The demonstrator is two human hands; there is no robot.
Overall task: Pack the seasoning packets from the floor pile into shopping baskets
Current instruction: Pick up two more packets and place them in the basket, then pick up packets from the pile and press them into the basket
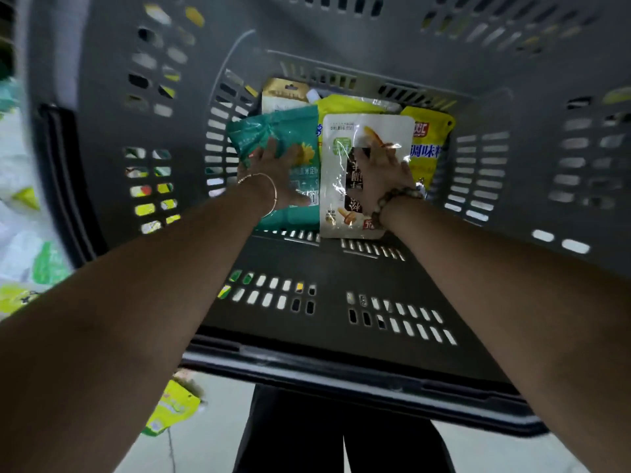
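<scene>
Arms (112, 319): left hand (273, 175) flat on teal packet (290, 129), right hand (379, 172) flat on white packet (333, 186).

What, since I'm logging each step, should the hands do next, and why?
Probably lift both hands out for more packets: the left hand and right hand rest on a teal packet and white packet already lying in the basket.

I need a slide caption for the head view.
Left hand rests on a teal packet, right hand on a white packet, inside a grey shopping basket.
</scene>
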